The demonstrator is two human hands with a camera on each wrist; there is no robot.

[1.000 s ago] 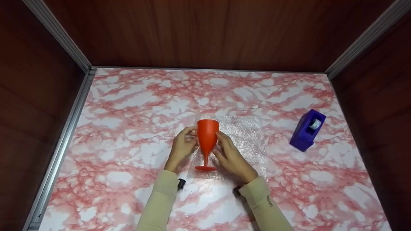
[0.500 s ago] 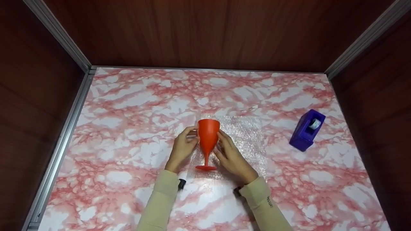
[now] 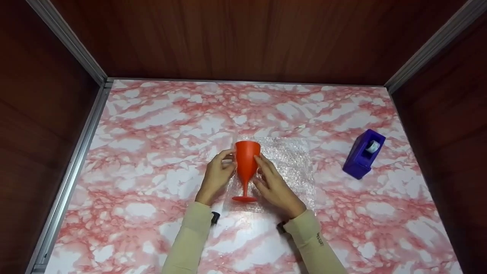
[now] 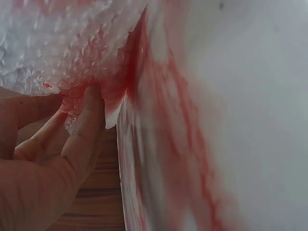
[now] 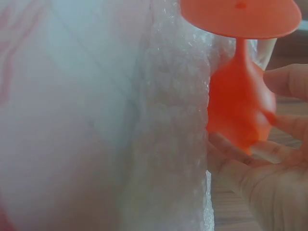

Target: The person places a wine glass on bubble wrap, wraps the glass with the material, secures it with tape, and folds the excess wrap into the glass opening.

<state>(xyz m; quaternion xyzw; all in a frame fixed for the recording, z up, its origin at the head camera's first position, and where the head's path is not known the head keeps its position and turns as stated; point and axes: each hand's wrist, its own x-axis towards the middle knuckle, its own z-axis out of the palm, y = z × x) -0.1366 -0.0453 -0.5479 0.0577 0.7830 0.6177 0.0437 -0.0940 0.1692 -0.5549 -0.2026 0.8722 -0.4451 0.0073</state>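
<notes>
An orange-red plastic goblet [image 3: 246, 161] lies on its side over a clear sheet of bubble wrap [image 3: 293, 167], its rim toward the back and its round foot toward the person. My left hand [image 3: 217, 175] pinches the lifted left edge of the sheet beside the bowl. In the left wrist view, thumb and fingers bear on the raised bubble wrap [image 4: 57, 48], with red showing through it. From the right, my right hand [image 3: 277, 186] holds the bowl, fingertips on its side. The right wrist view shows the goblet [image 5: 240, 103] with fingers curved about its bowl.
A purple tape dispenser [image 3: 354, 161] with a roll of tape [image 3: 373, 147] stands on the right of the red-and-white marbled table [image 3: 152, 182]. Dark wood panels [image 3: 243, 38] with metal edging close in the back and both sides.
The goblet has shifted very slightly to the right. My right fingertips have slid a little further over its bowl, while my left hand stays nearly still at the wrap's edge.
</notes>
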